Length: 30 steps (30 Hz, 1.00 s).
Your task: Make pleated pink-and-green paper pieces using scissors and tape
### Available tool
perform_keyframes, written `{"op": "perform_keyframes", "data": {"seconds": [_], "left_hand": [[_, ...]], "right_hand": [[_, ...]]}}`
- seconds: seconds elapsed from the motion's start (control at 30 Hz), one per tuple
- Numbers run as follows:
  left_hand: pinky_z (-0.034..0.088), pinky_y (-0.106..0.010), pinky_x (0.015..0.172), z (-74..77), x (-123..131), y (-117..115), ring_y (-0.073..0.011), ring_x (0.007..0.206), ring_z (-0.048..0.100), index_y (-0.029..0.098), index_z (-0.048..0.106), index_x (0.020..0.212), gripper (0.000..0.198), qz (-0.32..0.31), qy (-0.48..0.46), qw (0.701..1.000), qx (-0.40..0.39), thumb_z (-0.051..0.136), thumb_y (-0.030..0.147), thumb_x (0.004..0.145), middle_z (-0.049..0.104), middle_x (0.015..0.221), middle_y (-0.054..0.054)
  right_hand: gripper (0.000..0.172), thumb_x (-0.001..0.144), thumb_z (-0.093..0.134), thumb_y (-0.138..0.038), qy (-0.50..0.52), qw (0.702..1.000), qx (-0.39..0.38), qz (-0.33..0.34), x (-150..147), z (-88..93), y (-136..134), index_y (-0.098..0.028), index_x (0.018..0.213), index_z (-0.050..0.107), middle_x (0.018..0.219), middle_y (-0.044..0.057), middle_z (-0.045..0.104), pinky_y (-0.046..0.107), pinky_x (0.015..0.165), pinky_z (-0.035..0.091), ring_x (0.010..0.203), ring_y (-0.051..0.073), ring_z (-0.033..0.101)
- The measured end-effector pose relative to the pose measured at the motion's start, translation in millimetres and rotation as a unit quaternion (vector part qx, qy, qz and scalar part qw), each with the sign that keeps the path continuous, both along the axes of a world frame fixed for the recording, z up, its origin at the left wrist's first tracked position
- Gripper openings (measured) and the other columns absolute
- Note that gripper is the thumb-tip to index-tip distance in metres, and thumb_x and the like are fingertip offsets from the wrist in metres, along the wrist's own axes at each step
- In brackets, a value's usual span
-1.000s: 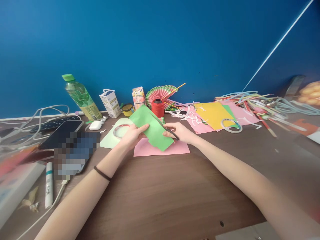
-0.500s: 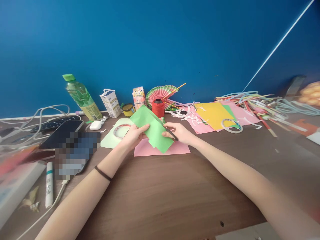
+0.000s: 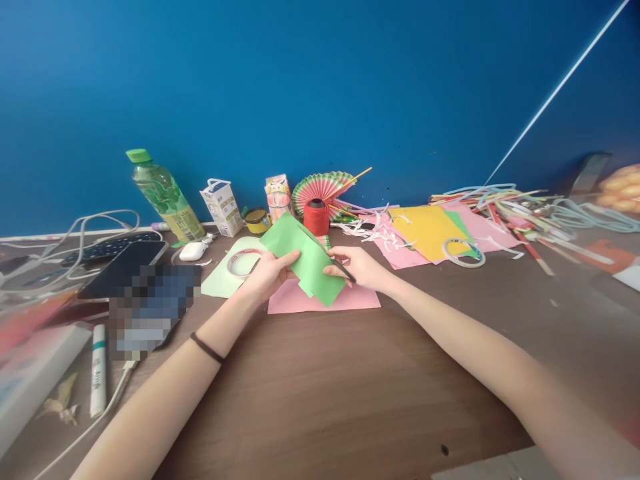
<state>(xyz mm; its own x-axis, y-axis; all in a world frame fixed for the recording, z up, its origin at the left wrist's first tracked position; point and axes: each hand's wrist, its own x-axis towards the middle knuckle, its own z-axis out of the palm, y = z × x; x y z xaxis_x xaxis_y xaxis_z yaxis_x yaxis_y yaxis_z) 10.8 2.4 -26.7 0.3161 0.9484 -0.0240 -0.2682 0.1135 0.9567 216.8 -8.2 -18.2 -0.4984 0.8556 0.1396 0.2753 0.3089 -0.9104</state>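
Note:
My left hand [image 3: 273, 272] pinches a green sheet of paper [image 3: 313, 263], thumb on top and fingers underneath. Black-handled scissors [image 3: 344, 269] are in my right hand [image 3: 357, 265], at the paper's right edge; their blades run along a slit in the sheet and are mostly hidden. Below the green sheet lies pink paper [image 3: 325, 303] on the table. A roll of tape [image 3: 231, 261] rests on pale green paper [image 3: 215, 283] beside my left hand. Just behind the green sheet stands a red spool of thread [image 3: 317, 219].
A pink-and-green paper fan [image 3: 320, 190] leans at the wall. Left are a drink bottle [image 3: 167, 197], a carton [image 3: 221, 207], phones and a marker [image 3: 99, 373]. Right lie yellow paper [image 3: 425, 230], white scraps [image 3: 385, 233], another tape roll [image 3: 464, 253] and a heap of strips and sticks.
The green sheet has shifted very slightly between my hands, its lower corner moving a little left. Both hands stay almost where they were.

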Motion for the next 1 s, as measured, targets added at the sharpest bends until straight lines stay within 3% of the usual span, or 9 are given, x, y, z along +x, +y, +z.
{"op": "perform_keyframes", "data": {"seconds": [0.1, 0.3, 0.77, 1.0], "left_hand": [[0.055, -0.035, 0.074, 3.2, -1.5, 0.4, -0.024, 0.093, 0.063, 0.017, 0.057, 0.105, 0.037, 0.018, 0.006, 1.0, -0.006, 0.066, 0.024, 0.07, 0.065, 0.106, -0.01], [0.055, -0.028, 0.066, 6.8, -6.1, 5.5, -0.0208, 0.09, 0.063, 0.018, 0.06, 0.097, 0.026, 0.112, -0.011, 0.994, 0.003, 0.062, 0.027, 0.074, 0.066, 0.102, -0.007], [0.051, -0.028, 0.067, 1.1, 0.4, 2.3, -0.0219, 0.088, 0.062, 0.015, 0.06, 0.094, 0.033, 0.07, 0.047, 0.996, 0.019, 0.068, 0.033, 0.067, 0.067, 0.096, -0.007], [0.051, -0.031, 0.071, 0.0, 2.2, 0.7, -0.0234, 0.088, 0.063, 0.014, 0.061, 0.096, 0.032, 0.033, 0.034, 0.999, 0.018, 0.066, 0.032, 0.069, 0.067, 0.094, -0.009]], "right_hand": [[0.043, 0.068, 0.062, -0.053, -0.006, 1.0, 0.006, 0.003, 0.3, -1.7, 0.6, -0.015, 0.087, 0.058, 0.065, -0.003, 0.047, 0.022, 0.043, 0.029, 0.042, 0.004, 0.033], [0.043, 0.067, 0.063, -0.052, -0.008, 1.0, -0.015, 0.014, 1.1, -5.8, 2.3, -0.016, 0.089, 0.057, 0.068, -0.003, 0.047, 0.021, 0.042, 0.031, 0.043, 0.004, 0.035], [0.038, 0.074, 0.057, -0.052, -0.001, 0.999, -0.022, 0.036, 0.4, -0.5, -0.1, -0.017, 0.087, 0.053, 0.068, -0.004, 0.045, 0.022, 0.043, 0.034, 0.042, 0.004, 0.039], [0.033, 0.076, 0.056, -0.049, 0.006, 0.999, -0.008, 0.035, -1.0, 2.1, -3.2, -0.018, 0.084, 0.051, 0.052, -0.007, 0.04, 0.022, 0.047, 0.031, 0.043, 0.006, 0.036]]}}
